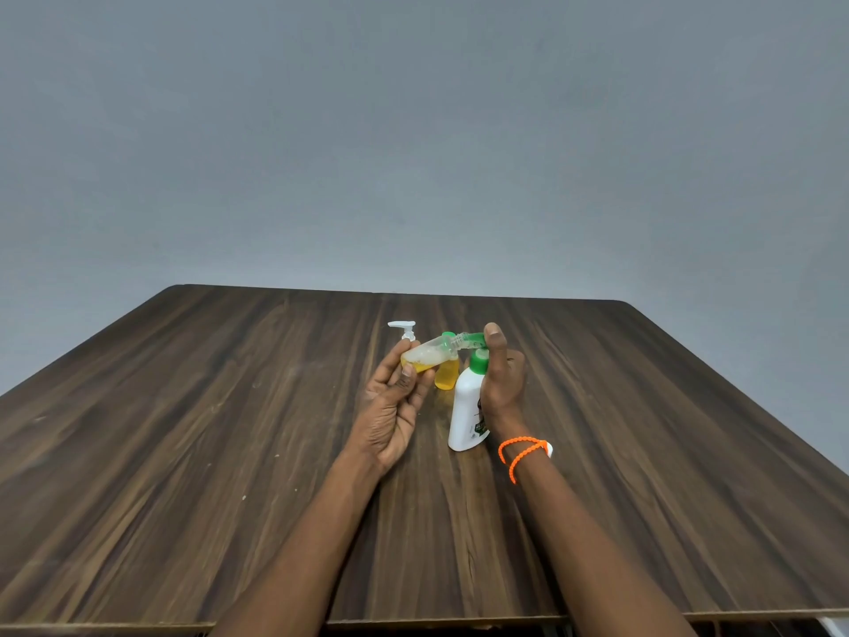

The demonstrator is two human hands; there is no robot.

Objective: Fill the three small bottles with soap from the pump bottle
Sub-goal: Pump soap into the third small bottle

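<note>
My left hand (396,402) holds a small clear bottle (425,356) tilted on its side, part full of yellow soap, its mouth up against the green pump nozzle (475,338). My right hand (501,379) grips the white pump bottle (466,413) by its green pump head, thumb on top. A second small bottle (447,373) full of yellow soap with a green cap stands behind them on the table. A small white pump top (404,328) shows behind my left fingers; what it sits on is hidden.
The dark wooden table (229,452) stretches wide on both sides, with its front edge at the bottom of view. A grey wall rises behind it. An orange beaded band (521,452) circles my right wrist.
</note>
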